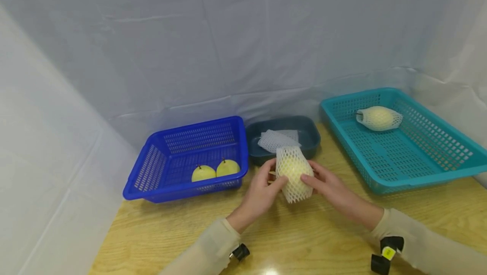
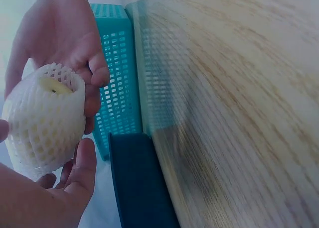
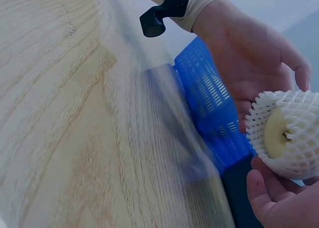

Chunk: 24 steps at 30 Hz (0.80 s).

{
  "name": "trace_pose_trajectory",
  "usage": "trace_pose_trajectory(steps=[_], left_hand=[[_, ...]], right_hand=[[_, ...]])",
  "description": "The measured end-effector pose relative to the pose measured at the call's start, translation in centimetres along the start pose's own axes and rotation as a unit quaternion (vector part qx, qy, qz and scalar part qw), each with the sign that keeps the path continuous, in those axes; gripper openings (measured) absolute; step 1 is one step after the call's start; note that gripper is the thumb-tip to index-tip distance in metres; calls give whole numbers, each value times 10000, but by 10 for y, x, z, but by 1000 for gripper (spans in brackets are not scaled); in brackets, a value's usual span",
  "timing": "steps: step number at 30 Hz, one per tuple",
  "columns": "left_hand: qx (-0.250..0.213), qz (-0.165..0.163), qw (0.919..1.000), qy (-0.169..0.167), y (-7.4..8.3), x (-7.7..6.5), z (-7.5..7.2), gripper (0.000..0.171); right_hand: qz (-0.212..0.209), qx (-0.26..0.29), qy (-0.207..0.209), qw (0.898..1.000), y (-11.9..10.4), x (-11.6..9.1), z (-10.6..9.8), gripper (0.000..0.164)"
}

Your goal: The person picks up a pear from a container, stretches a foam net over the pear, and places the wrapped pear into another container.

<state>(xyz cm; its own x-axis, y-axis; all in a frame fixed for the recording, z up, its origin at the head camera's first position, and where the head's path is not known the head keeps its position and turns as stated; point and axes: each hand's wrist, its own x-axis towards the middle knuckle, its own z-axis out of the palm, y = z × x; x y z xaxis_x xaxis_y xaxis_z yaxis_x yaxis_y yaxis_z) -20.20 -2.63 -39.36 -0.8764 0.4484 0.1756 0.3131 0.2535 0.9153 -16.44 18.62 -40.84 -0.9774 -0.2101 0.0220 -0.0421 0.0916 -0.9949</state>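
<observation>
A pale yellow pear (image 1: 294, 172) sits inside a white foam net sleeve (image 1: 296, 194), held up in front of the dark basin. My left hand (image 1: 263, 188) grips it from the left, thumb on the near side. From the right, my right hand (image 1: 332, 188) holds the same pear, its thumb also pressed on the net. In the left wrist view, the net (image 2: 47, 121) wraps the fruit's sides and its mesh end stands open round one end of the pear. The right wrist view shows the pear's end (image 3: 277, 133) through the net opening.
On the left a blue basket (image 1: 146, 173) holds two bare pears (image 1: 228, 168). The dark basin (image 1: 312, 137) behind my hands contains white foam nets (image 1: 275, 139). At right, a teal basket (image 1: 388, 182) holds one netted pear (image 1: 380, 118). All stand on a wooden table (image 1: 289, 241).
</observation>
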Motion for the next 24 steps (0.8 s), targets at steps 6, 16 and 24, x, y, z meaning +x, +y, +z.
trace_pose_trajectory(steps=[6, 16, 24], left_hand=[[-111, -186, 9996, -157, 2, -1, -1, 62], [-237, -124, 9988, -401, 3, -4, 1, 71], [-309, 158, 9973, -650, 5, -4, 2, 73]], right_hand=[[77, -30, 84, 9999, -2, -1, 2, 67], [-151, -198, -149, 9996, -4, -1, 2, 75], [-533, -467, -440, 9965, -11, -2, -3, 81]])
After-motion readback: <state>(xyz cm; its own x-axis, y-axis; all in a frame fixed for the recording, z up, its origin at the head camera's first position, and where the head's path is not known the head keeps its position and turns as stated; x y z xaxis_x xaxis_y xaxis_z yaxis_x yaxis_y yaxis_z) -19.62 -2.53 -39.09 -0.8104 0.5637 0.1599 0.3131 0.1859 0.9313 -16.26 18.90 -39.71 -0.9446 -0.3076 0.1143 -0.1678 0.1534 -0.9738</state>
